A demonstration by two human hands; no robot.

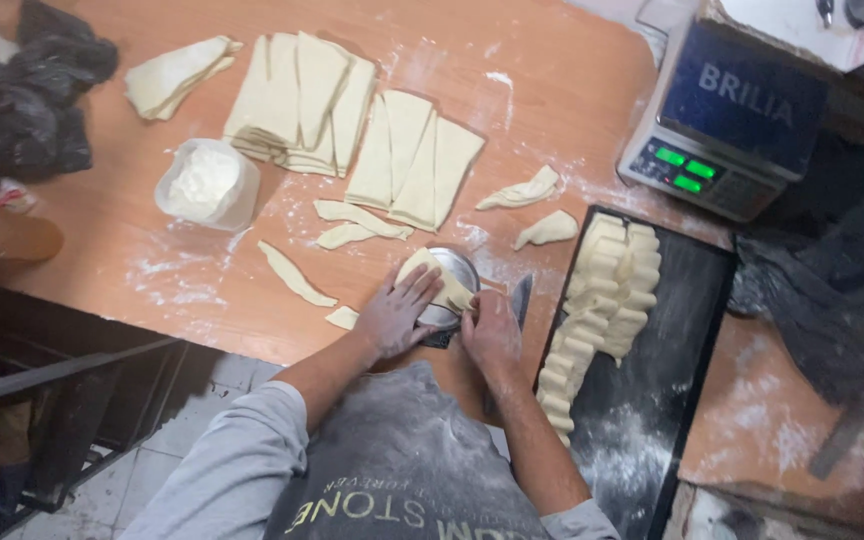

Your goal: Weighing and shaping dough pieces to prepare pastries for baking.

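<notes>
On the small round metal dish [449, 292], near the front edge of the tabletop [552, 90], lies a triangular dough piece [436, 279], its long axis running slantwise from upper left to lower right across the dish. The left hand [395, 312] comes at the dish from its left, fingers spread flat, the fingertips resting on the dough's left part and holding it down. The right hand [490, 330] sits just right of the dish and below it, fingers curled and pressed at the dish's near rim; whether it pinches dough or only the rim I cannot tell. Both hands touch the dish, the left one lying further over the dough. Just right of the dish, a dark blade-like tool [521, 298] shows behind the right hand. Further right of the dish stands a black baking tray [672, 400] with rows of shaped dough pieces [602, 300]. Left of the dish lie thin dough strips [295, 274]; beyond it, stacked dough triangles [352, 120], a tub of flour [208, 183] and, far right, a digital scale [732, 120].
</notes>
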